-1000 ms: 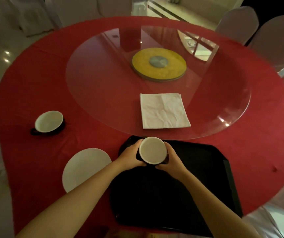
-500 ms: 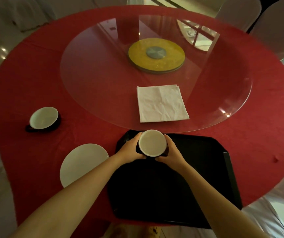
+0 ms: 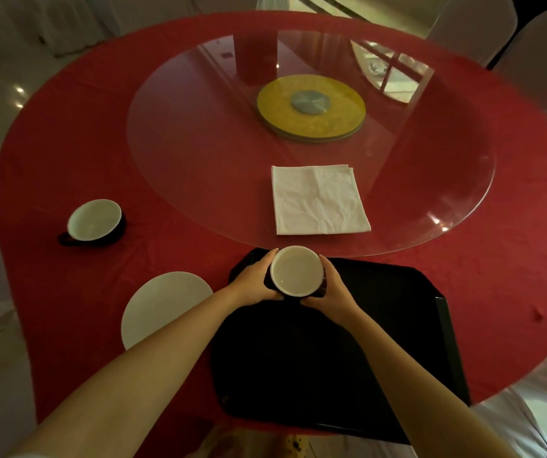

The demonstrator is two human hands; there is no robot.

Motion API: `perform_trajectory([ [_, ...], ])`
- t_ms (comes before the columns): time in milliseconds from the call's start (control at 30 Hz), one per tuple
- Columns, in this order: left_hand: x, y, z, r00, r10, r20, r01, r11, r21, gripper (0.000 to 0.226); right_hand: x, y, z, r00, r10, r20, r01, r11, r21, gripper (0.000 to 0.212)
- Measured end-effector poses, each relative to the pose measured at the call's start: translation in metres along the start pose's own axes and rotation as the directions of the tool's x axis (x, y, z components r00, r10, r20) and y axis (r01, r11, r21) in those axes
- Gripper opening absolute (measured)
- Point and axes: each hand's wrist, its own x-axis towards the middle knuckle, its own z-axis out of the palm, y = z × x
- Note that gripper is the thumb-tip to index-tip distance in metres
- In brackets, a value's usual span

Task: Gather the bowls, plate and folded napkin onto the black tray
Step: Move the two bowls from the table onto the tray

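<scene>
A bowl [image 3: 296, 274], white inside and dark outside, is at the far left corner of the black tray [image 3: 364, 342]. My left hand [image 3: 254, 282] and my right hand [image 3: 333, 290] cup it from either side. I cannot tell if it rests on the tray or hovers just above. A second bowl [image 3: 94, 219] of the same kind stands on the red cloth at the left. A white plate [image 3: 163, 304] lies just left of the tray, partly behind my left forearm. The folded white napkin [image 3: 316, 200] lies on the glass turntable beyond the tray.
The round glass turntable [image 3: 199, 160] covers the middle of the red table [image 3: 50, 153] and overhangs the tray's far edge. A yellow disc hub [image 3: 310, 105] sits at its centre. White-covered chairs [image 3: 543, 44] stand at the far right.
Both hands stay cupped on the bowl at the tray's far left corner. The view has shifted slightly; nothing on the table has moved.
</scene>
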Motion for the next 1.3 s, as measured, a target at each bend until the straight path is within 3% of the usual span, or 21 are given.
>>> perform_trajectory([
  [267,-0.002,0.005,-0.005,1.000,-0.027,0.005,0.026,0.999,0.045,0.110,0.003,-0.006,-0.001,0.995,0.084,0.048,-0.083,0.996,-0.031,0.092],
  [367,-0.008,0.003,-0.017,0.998,-0.036,0.043,0.033,0.998,0.060,0.107,0.003,-0.010,-0.007,0.989,0.127,0.073,-0.116,0.985,-0.130,0.108],
  [533,-0.022,-0.002,-0.047,0.995,-0.020,0.101,0.023,0.999,-0.025,0.104,0.011,-0.029,-0.017,0.995,0.083,0.052,-0.062,0.944,-0.324,0.100],
  [733,-0.041,-0.016,-0.088,0.993,-0.060,-0.097,0.058,0.998,-0.027,0.082,0.034,-0.069,0.000,0.995,-0.022,0.099,0.069,0.857,-0.511,0.090],
  [867,-0.057,-0.033,-0.114,0.962,-0.128,-0.241,0.118,0.991,-0.056,0.069,0.056,-0.098,0.028,0.972,-0.066,0.227,0.188,0.796,-0.575,0.079],
  [1000,-0.079,-0.059,-0.143,0.926,-0.206,-0.316,0.197,0.978,-0.061,0.062,0.082,-0.122,0.066,0.939,0.023,0.342,0.234,0.686,-0.689,0.080],
  [1133,-0.100,-0.091,-0.172,0.893,-0.334,-0.300,0.345,0.939,-0.019,0.058,0.107,-0.142,0.106,0.896,0.107,0.432,0.302,0.568,-0.766,0.081],
  [1300,-0.128,-0.140,-0.199,0.811,-0.509,-0.287,0.513,0.856,-0.067,0.056,0.137,-0.170,0.157,0.841,0.162,0.517,0.371,0.523,-0.768,0.083],
])
